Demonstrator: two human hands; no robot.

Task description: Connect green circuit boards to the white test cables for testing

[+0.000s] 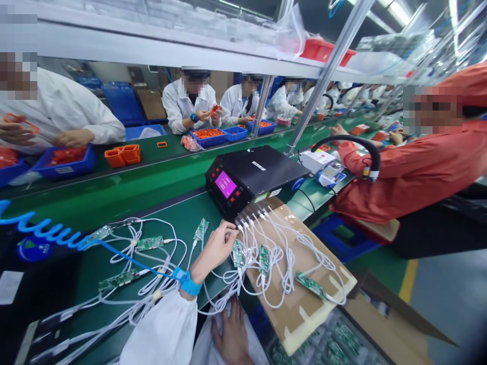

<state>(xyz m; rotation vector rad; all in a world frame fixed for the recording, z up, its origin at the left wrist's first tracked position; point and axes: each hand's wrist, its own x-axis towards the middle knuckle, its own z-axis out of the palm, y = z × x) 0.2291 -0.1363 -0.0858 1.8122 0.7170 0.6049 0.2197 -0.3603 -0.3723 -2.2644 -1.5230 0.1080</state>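
My left hand (217, 245), with a blue wrist strap (187, 282) on it, reaches to the front of a black box with a lit purple screen (225, 184). Its fingertips pinch a white cable plug (239, 226) at the left end of a row of plugs along the box's lower edge. The fingers partly hide that plug. Lower down, my right hand (233, 332) lies flat on my lap, fingers spread, holding nothing. Green circuit boards (238, 253) hang on the white cables (279, 253) beside my left hand. Another circuit board (201, 229) lies just left of it.
A cardboard sheet (304, 324) supports cables and boards at right. More wired boards (150, 243) lie on the green bench at left. A blue coiled cord (45, 230) runs to my wrist strap. Across the conveyor (114, 190), people handle orange frames; a person in orange (418, 167) sits right.
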